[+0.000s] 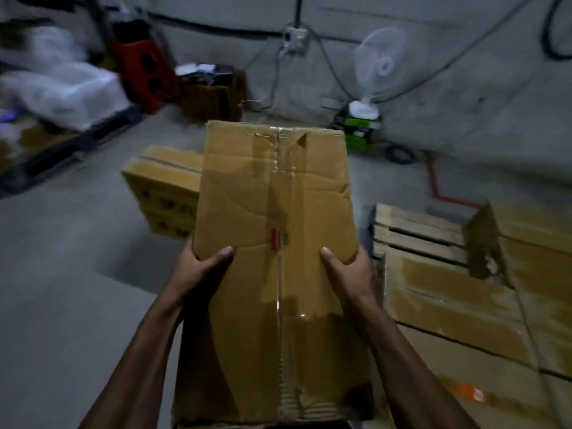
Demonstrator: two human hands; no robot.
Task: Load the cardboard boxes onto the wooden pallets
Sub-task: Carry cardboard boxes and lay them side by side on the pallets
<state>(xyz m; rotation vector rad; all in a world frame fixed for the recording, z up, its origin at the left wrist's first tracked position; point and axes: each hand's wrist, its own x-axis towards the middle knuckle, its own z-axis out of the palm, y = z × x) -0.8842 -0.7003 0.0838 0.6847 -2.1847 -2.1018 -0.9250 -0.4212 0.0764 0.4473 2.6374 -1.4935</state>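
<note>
So, both hands carry one long, creased brown cardboard box sealed with clear tape down its middle. Left hand clamps the left side, thumb lying on the top face, other fingers hidden round the edge. Right hand mirrors it on the right side, thumb on top, fingers wrapped out of sight. Box is lifted off the grey concrete floor, long axis pointing away from the person. Just right of the right fingers: a pale wooden slatted pallet with flat brown cardboard boxes lying on it, one torn flap sticking up. Beyond the left fingers: a stack of smaller printed brown cartons on the floor. Farther past the fingertips, a white pedestal fan stands by the wall.
</note>
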